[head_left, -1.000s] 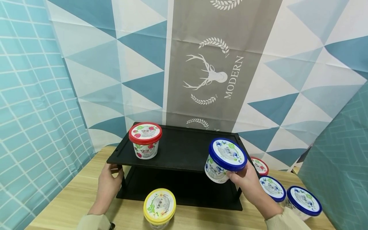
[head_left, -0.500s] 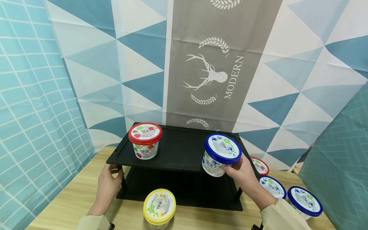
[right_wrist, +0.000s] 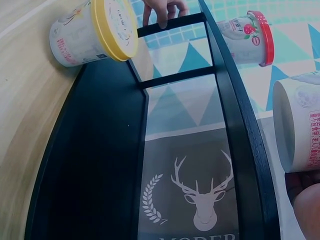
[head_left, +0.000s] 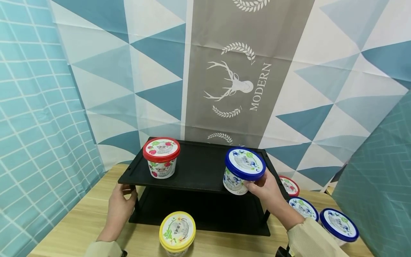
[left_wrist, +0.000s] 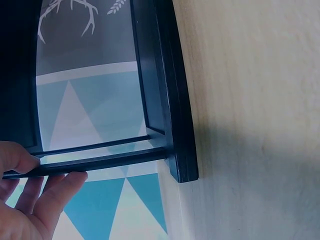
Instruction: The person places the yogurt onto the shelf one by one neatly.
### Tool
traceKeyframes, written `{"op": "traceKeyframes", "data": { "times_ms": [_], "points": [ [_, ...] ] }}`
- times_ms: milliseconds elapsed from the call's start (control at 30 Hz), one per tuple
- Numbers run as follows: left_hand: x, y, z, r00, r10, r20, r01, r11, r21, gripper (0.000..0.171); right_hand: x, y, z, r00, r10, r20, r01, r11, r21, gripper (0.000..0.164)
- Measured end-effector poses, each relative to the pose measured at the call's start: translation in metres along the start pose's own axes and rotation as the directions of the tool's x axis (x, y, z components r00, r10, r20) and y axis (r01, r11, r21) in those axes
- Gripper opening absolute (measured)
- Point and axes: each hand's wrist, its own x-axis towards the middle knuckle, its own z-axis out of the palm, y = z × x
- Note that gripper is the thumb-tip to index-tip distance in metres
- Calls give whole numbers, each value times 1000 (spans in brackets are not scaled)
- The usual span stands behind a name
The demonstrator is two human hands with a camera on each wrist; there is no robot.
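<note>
right hand (head_left: 265,187) grips blue-lidded tub (head_left: 245,164); looks light, smooth, maybe slightly squashy, best held round its sides. left hand (head_left: 120,205) pinches shelf post (left_wrist: 120,159).

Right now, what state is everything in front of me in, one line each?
Held blue-lidded tub: lid on, in the right grip.
Black shelf: standing, left post in the left grip.
Red-lidded tub: lid on, upright on the shelf's top.
Yellow-lidded tub: lid on, upright on the table.
Two blue-lidded tubs at right: lids on.
Red-lidded tub behind those: lid on, body mostly hidden.
</note>
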Motion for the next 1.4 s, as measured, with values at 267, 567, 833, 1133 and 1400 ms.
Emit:
{"op": "traceKeyframes", "data": {
  "times_ms": [267, 567, 833, 1133, 1400],
  "points": [
    [0, 1, 1, 1000, 14, -11, -14, 1000, -4, 34, 7, 1, 3, 1000, 6, 3, -6, 1000, -9, 60],
    [0, 1, 2, 1000, 2, -26, -2, 1000, 7, 33, 15, 5, 5, 1000, 21, -6, -22, 998, -64, 62],
    [0, 0, 2, 1000, 1, -26, -1, 1000, 2, 32, 22, 10, 8, 1000, -17, 14, 18, 998, -64, 61],
    [0, 1, 1, 1000, 6, -14, -6, 1000, 11, 33, 25, 11, 14, 999, -15, 36, 15, 1000, -21, 63],
    [0, 2, 0, 1000, 11, -10, -10, 1000, 17, 32, 29, 13, 18, 999, -29, 42, 30, 999, -16, 60]
  ]
}}
